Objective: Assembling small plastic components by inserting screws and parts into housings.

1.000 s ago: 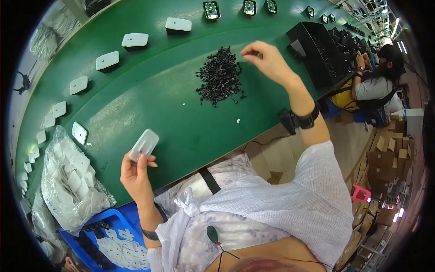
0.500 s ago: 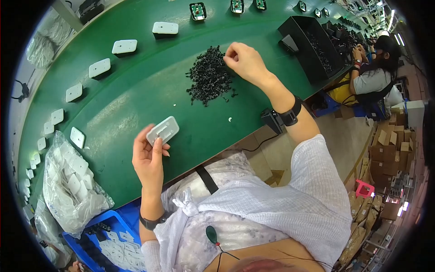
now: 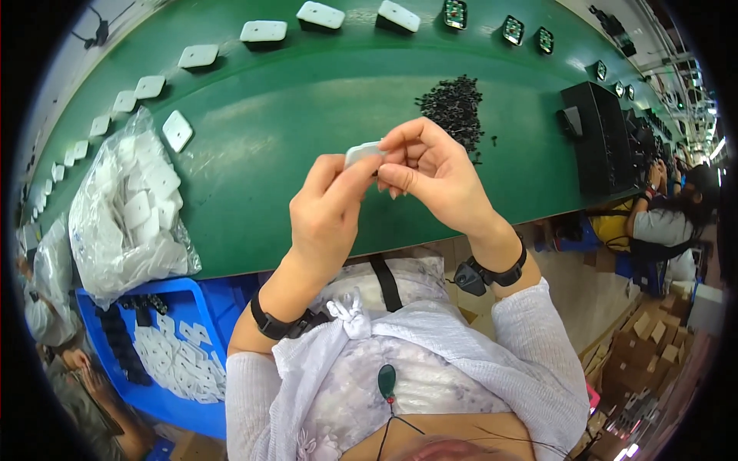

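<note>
My left hand [image 3: 327,219] is closed around a small white plastic cover [image 3: 360,153], held above the green table. My right hand [image 3: 444,183] meets it there, its fingers bent at the cover's right end. What the right fingertips pinch is mostly hidden; a dark speck shows between the hands. Just beyond my right hand lies a pile of small black parts [image 3: 453,107]. One single white cover [image 3: 177,131] rests on the table to the left, beside a clear bag of white covers [image 3: 142,196].
A curved row of white-topped housings [image 3: 263,31] and open housings with green circuit boards [image 3: 513,30] lines the far side. At right stands a black bin [image 3: 596,138]. A blue crate [image 3: 146,396] with white pieces sits lower left. Co-workers sit at right and lower left.
My right hand has come from the black pile to the white cover. My left hand has raised the cover and brought it rightward to meet it. The whole view has turned.
</note>
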